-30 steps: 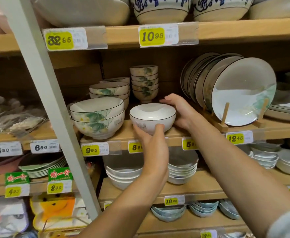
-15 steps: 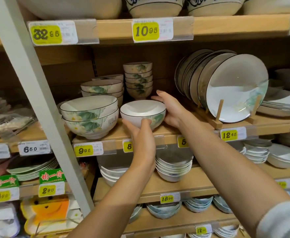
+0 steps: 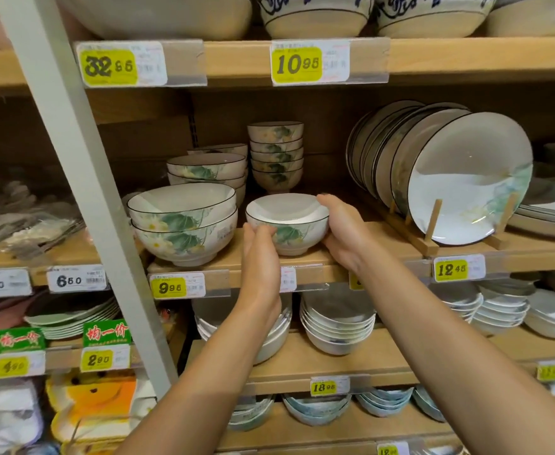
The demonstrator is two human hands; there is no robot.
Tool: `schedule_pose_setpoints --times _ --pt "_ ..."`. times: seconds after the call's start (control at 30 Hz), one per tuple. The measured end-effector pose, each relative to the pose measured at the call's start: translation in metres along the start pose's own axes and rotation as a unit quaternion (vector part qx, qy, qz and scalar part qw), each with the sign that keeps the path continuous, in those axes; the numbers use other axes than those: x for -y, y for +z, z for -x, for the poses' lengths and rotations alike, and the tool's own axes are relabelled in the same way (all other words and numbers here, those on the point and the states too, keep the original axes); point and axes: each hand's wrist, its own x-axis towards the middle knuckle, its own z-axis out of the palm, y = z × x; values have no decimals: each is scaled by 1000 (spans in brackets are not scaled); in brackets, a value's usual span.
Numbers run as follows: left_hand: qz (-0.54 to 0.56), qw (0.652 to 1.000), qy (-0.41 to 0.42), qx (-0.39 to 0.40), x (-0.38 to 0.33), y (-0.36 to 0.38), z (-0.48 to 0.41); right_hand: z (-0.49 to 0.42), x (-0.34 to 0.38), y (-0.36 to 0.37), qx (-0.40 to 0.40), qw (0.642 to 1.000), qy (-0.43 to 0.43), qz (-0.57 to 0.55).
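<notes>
A small bowl [image 3: 289, 213] of glazed white ceramic stood on its narrow foot at the front of the middle wooden shelf [image 3: 332, 262], between a stack of two larger bowls [image 3: 184, 224] and a row of plates [image 3: 466, 178]. Its rim was round and edged with a thin dark line, its inside was plain and glossy, and a green leaf was painted on its outer wall.

Both hands were on it. The left hand [image 3: 260, 261] came up from below the shelf edge, its fingers [image 3: 264, 233] nearly straight and pressed flat against the near-left wall just under the rim. The right hand [image 3: 345, 234] cupped the opposite side, its fingers [image 3: 327, 201] curled round the curve of the wall up to the rim, gripping it.

The larger bowls carried the same leaf with pale yellow flowers and the same dark rims. Behind the small bowl rose a tall stack of footed bowls [image 3: 276, 156] — nested, each showing a band of green. The plates stood on edge in a wooden rack [image 3: 432, 221] with upright pegs, smooth and shiny. A slanted grey upright [image 3: 82, 178] crossed the shelves at the left.
</notes>
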Motion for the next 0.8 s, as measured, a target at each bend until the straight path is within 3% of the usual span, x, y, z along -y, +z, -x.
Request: schedule_pose_setpoints --times 0.2,0.33,0.43,0.8 --pt "-4 1000 26 6 -2 -8 -2 13 -9 -2 11 999 -30 0" --pt "-24 999 28 21 1 -9 3 38 -19 4 -59 994 -75 48" --pt "-41 997 47 33 2 -4 9 52 -27 11 -56 992 -99 55" --pt "-101 994 -23 -21 -11 27 -35 4 -7 16 -51 992 -45 106"
